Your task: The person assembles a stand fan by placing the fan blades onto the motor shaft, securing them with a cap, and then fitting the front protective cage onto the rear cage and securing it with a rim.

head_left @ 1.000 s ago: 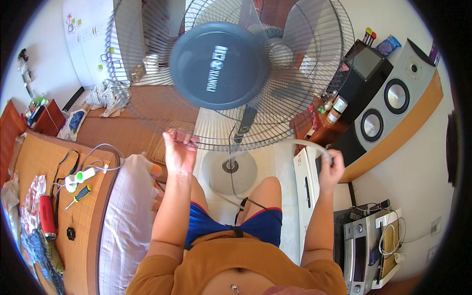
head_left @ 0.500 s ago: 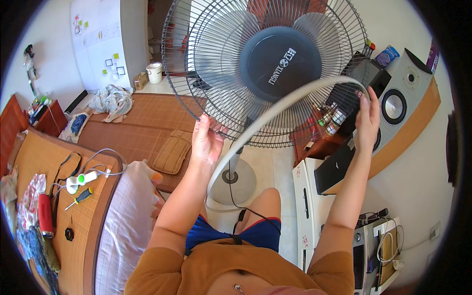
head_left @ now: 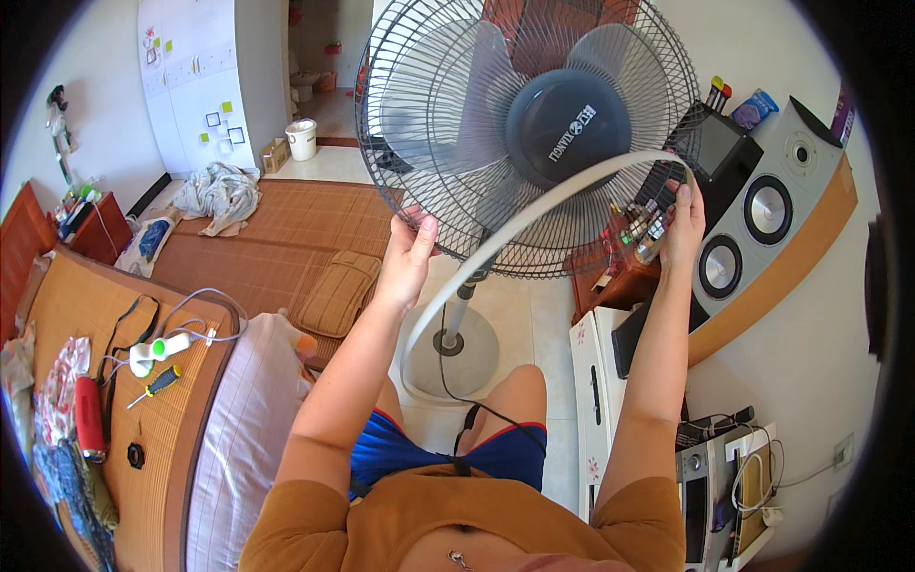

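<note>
A standing fan (head_left: 569,129) with a black wire grille and translucent blades fills the upper middle. My left hand (head_left: 407,262) is closed on the lower left rim of the grille (head_left: 529,255), thumb in front. At the grille's lower right edge, my right hand (head_left: 683,224) grips a pale, flexible rim band (head_left: 519,221); whether it also holds the wires I cannot tell. The band arches across the front of the fan, and its other part hangs loose below, beside my left forearm. Under the head stand the pole and round base (head_left: 477,329).
A bed with a mat (head_left: 214,348) on the left holds a screwdriver (head_left: 154,387), a red cylinder (head_left: 90,419) and cloths. At right are a tall speaker (head_left: 768,210), a white drawer cabinet (head_left: 596,381) and small bottles (head_left: 648,227). A black cord (head_left: 441,367) crosses my lap.
The fan head has shifted and turned a little to the right. My right hand has moved left with the band, and my left hand slightly right with the grille.
</note>
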A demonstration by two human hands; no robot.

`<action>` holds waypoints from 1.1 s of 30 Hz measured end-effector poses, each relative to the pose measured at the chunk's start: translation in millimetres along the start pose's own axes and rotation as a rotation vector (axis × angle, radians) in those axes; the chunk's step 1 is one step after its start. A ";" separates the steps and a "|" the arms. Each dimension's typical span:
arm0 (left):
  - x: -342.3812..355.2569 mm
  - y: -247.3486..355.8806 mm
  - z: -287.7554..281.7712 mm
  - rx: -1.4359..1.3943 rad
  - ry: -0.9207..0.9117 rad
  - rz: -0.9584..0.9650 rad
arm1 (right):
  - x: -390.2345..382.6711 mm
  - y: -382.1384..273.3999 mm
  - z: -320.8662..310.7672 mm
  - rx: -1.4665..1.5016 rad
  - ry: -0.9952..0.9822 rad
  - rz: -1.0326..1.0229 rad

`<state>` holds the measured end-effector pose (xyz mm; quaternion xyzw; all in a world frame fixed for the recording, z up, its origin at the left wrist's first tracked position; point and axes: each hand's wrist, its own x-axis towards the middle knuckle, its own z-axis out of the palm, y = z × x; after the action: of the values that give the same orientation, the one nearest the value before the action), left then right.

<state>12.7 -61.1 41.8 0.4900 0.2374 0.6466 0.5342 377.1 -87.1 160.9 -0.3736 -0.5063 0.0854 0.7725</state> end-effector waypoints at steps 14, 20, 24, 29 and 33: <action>-5.6 -18.0 3.4 0.082 0.321 0.079 | -17.0 12.5 -0.8 -0.024 0.052 0.080; 0.7 -27.4 -5.1 -0.008 0.117 -0.015 | -16.4 17.6 0.4 -0.101 0.101 0.101; 2.7 -24.6 -6.9 0.078 0.093 0.005 | -15.9 16.9 8.7 -0.041 0.126 0.055; -1.0 -23.3 0.3 0.072 0.112 -0.022 | 11.7 30.3 -9.5 -0.182 0.089 0.068; 0.1 -24.8 -2.3 0.017 0.110 0.027 | 14.3 33.7 7.6 -0.055 0.133 -0.022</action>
<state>22.0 -52.7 20.3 0.4613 0.2652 0.6778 0.5074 385.7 -52.3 150.4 -0.3941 -0.4600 0.0378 0.7948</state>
